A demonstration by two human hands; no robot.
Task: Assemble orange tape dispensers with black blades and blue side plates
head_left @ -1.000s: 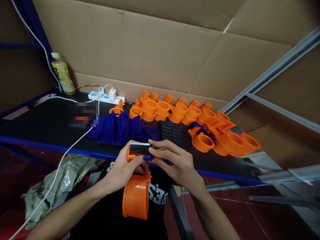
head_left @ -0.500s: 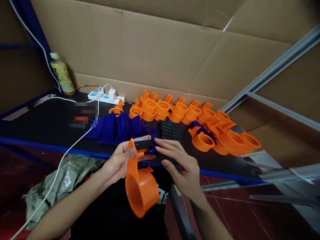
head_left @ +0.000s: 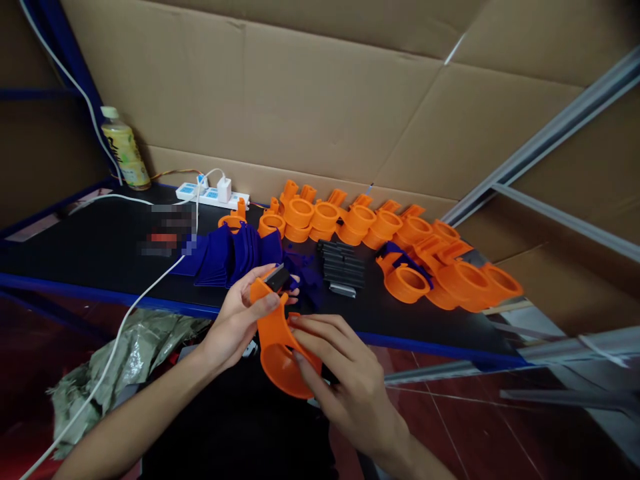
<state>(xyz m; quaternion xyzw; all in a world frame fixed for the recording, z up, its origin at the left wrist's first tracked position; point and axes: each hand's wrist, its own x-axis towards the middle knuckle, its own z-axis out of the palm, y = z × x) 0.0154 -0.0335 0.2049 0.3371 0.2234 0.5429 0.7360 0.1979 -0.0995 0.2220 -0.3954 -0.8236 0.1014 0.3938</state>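
My left hand (head_left: 239, 319) grips the arm of an orange plastic ring-shaped holder (head_left: 283, 373), thumb on the near face and fingers behind. A black block with a grey edge (head_left: 277, 277) sits at the top of that arm, by my left fingertips. A bit of dark blue plastic shows beside the block, partly hidden by the fingers. My right hand (head_left: 347, 370) is closed on the holder's ring, thumb at the opening and fingers over the outer wall. The holder hangs tilted above my lap, in front of the table edge.
Several orange holders (head_left: 360, 220) stand along the back and right of the black table (head_left: 100, 233). Dark blue curved plates (head_left: 240, 253) are stacked at centre-left. Black bars (head_left: 343, 263) lie mid-table. A power strip (head_left: 213, 195), bottle (head_left: 125, 150) and white cable (head_left: 135, 303) are leftward.
My right hand has moved down and left from near the block onto the ring and closed on it. The holder has tilted, its ring coming up.
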